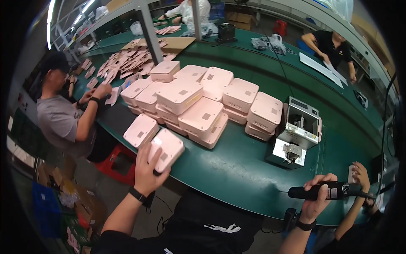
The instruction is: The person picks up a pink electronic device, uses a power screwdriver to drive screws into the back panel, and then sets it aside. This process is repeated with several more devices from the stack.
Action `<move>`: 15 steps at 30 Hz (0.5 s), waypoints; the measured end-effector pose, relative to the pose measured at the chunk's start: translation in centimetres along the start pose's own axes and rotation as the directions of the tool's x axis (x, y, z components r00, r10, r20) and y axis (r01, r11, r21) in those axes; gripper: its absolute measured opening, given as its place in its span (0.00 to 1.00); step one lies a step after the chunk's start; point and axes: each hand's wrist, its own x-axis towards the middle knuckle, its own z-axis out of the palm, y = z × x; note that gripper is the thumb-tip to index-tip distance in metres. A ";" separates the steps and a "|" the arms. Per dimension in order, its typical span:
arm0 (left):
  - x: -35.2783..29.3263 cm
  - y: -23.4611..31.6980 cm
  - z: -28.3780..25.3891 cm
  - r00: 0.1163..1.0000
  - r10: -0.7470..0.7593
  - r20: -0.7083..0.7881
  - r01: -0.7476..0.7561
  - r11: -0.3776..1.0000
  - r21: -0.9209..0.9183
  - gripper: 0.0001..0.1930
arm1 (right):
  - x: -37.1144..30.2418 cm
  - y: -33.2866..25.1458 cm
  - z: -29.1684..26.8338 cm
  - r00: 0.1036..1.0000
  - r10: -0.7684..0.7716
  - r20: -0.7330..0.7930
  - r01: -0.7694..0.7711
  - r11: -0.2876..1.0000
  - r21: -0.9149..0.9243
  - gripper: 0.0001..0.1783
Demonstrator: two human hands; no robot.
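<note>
My left hand (148, 169) is closed around the near edge of a pale pink plastic housing (170, 146), at the front edge of the green bench. Just behind it lies another pink housing (140, 130), close enough that I cannot tell if they touch. At the right, my right hand (316, 199) is wrapped round a black electric screwdriver (325, 191). The tool is held level above the bench, its thin bit pointing left. Beyond these, a stack of pink housings (179, 96) covers the bench's middle.
A screw feeder (296, 127) stands right of the stack. Another person's hand (360, 175) is close beside the screwdriver. At the left, a seated person (63, 110) handles a pink piece. Flat pink parts (127, 61) lie heaped farther back. A red stool (118, 163) stands below.
</note>
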 end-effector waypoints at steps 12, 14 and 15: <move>8.7 14.6 3.6 0.618 0.785 0.033 -0.489 0.418 -0.766 0.39 | -0.1 0.2 -0.4 0.987 0.093 -0.130 -0.093 0.996 0.006 0.11; 10.2 16.8 4.4 0.539 0.842 -0.022 -0.522 0.313 -0.793 0.40 | -0.4 -0.2 -0.5 0.989 0.062 -0.136 -0.068 0.997 -0.046 0.11; 10.8 17.8 4.8 0.521 0.853 -0.036 -0.517 0.282 -0.809 0.39 | -0.5 -0.2 -0.6 0.989 0.066 -0.129 -0.076 0.994 -0.075 0.11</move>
